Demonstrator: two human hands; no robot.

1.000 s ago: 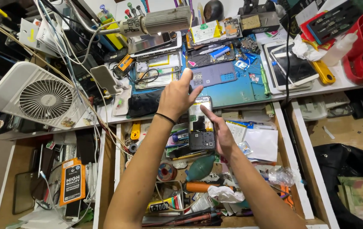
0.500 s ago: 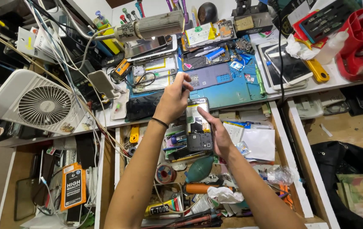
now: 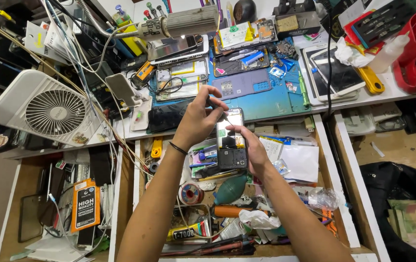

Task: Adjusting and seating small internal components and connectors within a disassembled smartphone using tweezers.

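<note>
— Cluttered repair bench (image 3: 402,99) fills the view, with a blue work mat (image 3: 276,99) toward its back edge and an open drawer (image 3: 325,160) pulled out under its front edge; what is in the hands?

— An opened phone (image 3: 231,140), back cover off, held upright over the drawer just below the bench's front edge; the right hand (image 3: 249,150) grasps it from the side and underneath, thumb against its edge.

— And the other one?

— The left hand (image 3: 199,119) is pinched shut on a thin tool (image 3: 221,115), probably tweezers or a fine driver, though too small to tell which; its tip sits at the phone's upper part.

— So which step would you say this is?

— My guess is fine work on the phone's internals, a screw or a connector near the top; it looks mid-way, since the board is exposed and loose parts lie on the mat.

— What does the next move need?

— A steady grip from the right hand and a light, exact touch from the tool tip; a slip could mar the board.

— Anything close by?

— A white fan (image 3: 52,111) at the bench's left end, a teal rubber blower (image 3: 232,188) and a solder spool (image 3: 191,193) in the drawer beneath the wrists.
</note>
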